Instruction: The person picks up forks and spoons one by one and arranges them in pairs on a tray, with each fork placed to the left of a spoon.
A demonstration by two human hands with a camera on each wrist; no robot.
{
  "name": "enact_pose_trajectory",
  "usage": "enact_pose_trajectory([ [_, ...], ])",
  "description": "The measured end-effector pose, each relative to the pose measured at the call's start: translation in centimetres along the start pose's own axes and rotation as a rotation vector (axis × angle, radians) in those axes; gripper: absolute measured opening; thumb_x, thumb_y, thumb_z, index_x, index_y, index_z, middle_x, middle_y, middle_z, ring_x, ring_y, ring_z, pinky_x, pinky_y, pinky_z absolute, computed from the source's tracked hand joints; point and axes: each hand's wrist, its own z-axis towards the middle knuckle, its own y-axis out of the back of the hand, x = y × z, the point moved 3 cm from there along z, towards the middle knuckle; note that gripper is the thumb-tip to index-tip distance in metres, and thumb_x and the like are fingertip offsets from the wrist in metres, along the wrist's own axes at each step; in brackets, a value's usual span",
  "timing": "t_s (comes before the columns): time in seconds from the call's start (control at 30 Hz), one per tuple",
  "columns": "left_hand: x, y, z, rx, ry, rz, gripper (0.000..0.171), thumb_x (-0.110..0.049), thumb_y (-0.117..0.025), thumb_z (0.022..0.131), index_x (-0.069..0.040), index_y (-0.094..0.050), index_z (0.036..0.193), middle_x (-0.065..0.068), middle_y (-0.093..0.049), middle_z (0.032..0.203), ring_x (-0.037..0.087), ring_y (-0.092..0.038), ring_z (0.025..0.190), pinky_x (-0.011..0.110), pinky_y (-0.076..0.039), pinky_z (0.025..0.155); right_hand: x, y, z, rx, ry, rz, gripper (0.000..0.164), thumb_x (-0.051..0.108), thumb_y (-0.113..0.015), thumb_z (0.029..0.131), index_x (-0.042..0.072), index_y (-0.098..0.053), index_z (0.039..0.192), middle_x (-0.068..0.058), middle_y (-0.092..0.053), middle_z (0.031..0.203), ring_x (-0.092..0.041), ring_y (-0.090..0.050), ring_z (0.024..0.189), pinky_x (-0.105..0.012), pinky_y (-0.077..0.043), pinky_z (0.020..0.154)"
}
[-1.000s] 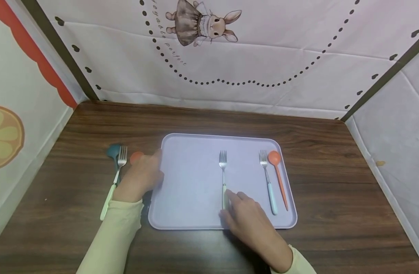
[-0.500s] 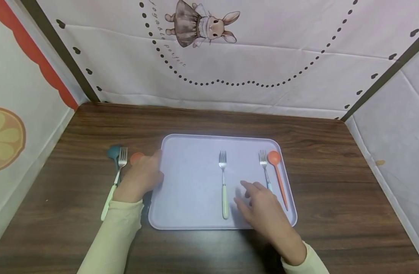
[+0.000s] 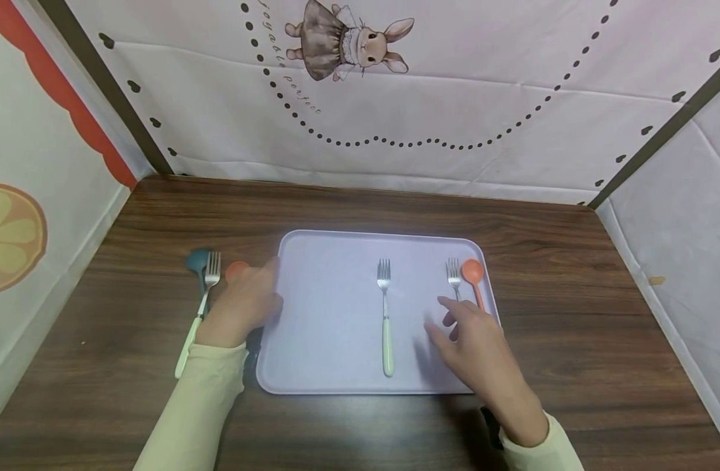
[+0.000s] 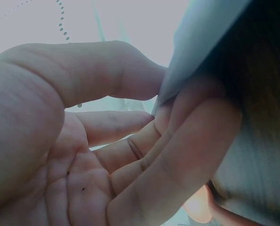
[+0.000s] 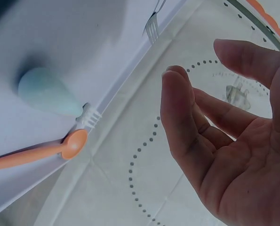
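Observation:
A pale lilac tray [image 3: 330,314] lies on the table. My left hand [image 3: 242,304] grips its left edge, with the thumb [image 4: 125,70] on one face and the fingers under the other. My right hand [image 3: 480,347] hovers over the tray's right part, fingers loosely bent and holding nothing. On the tray a fork with a pale green handle [image 3: 387,347] lies in the middle. Farther right are a fork with a light blue handle [image 5: 48,92] and an orange spoon [image 3: 473,270]; in the head view my right hand hides their handles.
Left of the tray, a green-handled fork [image 3: 189,347] lies across a teal spoon [image 3: 197,260]. Another orange spoon [image 3: 236,269] is mostly hidden by my left hand. Printed cloth walls [image 3: 454,104] stand at the back and sides of the brown table [image 3: 571,307].
My right hand has left the green-handled fork in the middle of the tray and moved right, over the blue-handled fork and orange spoon. My left hand has stayed at the tray's edge.

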Motion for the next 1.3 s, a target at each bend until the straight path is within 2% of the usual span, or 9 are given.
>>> enact_pose_trajectory([
  [0.27,-0.2,0.1,-0.1,0.004,-0.004,-0.005,0.062,-0.001,-0.05,0.077,0.013,-0.03,0.134,0.015,-0.054,0.072,0.025,-0.05,0.062,0.04,-0.046,0.056,-0.9,0.4,0.3,0.007,-0.029,-0.004,0.043,0.025,-0.071,0.077,0.002,-0.063,0.113,-0.004,-0.062,0.074,-0.014,-0.055,0.06,-0.03,-0.047,0.049],
  [0.53,-0.3,0.3,-0.1,0.006,-0.003,0.0,0.065,-0.001,-0.05,0.076,0.013,-0.029,0.135,0.021,-0.058,0.081,0.027,-0.05,0.067,0.045,-0.048,0.062,-1.7,1.1,0.5,-0.024,-0.031,0.003,0.043,0.024,-0.071,0.077,0.003,-0.063,0.113,0.0,-0.061,0.072,-0.011,-0.053,0.058,-0.031,-0.046,0.049],
  [0.73,-0.4,0.4,-0.2,0.021,0.012,-0.013,0.066,-0.001,-0.05,0.075,0.012,-0.028,0.136,0.018,-0.055,0.077,0.027,-0.05,0.066,0.041,-0.046,0.057,-2.3,1.7,0.7,-0.032,-0.04,0.003,0.042,0.024,-0.07,0.077,0.006,-0.062,0.115,0.001,-0.061,0.072,-0.006,-0.051,0.056,-0.032,-0.045,0.05],
  [0.9,-0.3,0.3,-0.1,0.022,0.011,-0.019,0.067,-0.002,-0.05,0.075,0.012,-0.027,0.136,0.018,-0.055,0.077,0.027,-0.05,0.066,0.042,-0.046,0.058,-3.1,2.0,0.7,-0.042,-0.073,-0.002,0.044,0.024,-0.071,0.077,0.004,-0.062,0.115,-0.002,-0.062,0.073,-0.01,-0.052,0.057,-0.032,-0.046,0.048],
  [1.13,-0.4,0.3,-0.1,0.018,0.007,-0.017,0.068,-0.002,-0.05,0.074,0.012,-0.027,0.137,0.02,-0.056,0.08,0.028,-0.05,0.068,0.043,-0.046,0.06,-4.4,2.4,0.8,-0.084,-0.084,-0.004,0.038,0.023,-0.071,0.078,0.003,-0.064,0.109,-0.001,-0.059,0.07,-0.013,-0.053,0.059,-0.034,-0.045,0.05],
  [1.3,-0.3,0.4,-0.2,0.018,0.006,-0.024,0.069,-0.002,-0.05,0.074,0.012,-0.026,0.138,0.021,-0.057,0.081,0.028,-0.05,0.067,0.043,-0.046,0.058,-5.1,2.4,0.9,-0.078,-0.109,0.004,0.039,0.023,-0.07,0.078,0.002,-0.064,0.11,-0.001,-0.058,0.069,-0.013,-0.052,0.059,-0.033,-0.044,0.047],
])
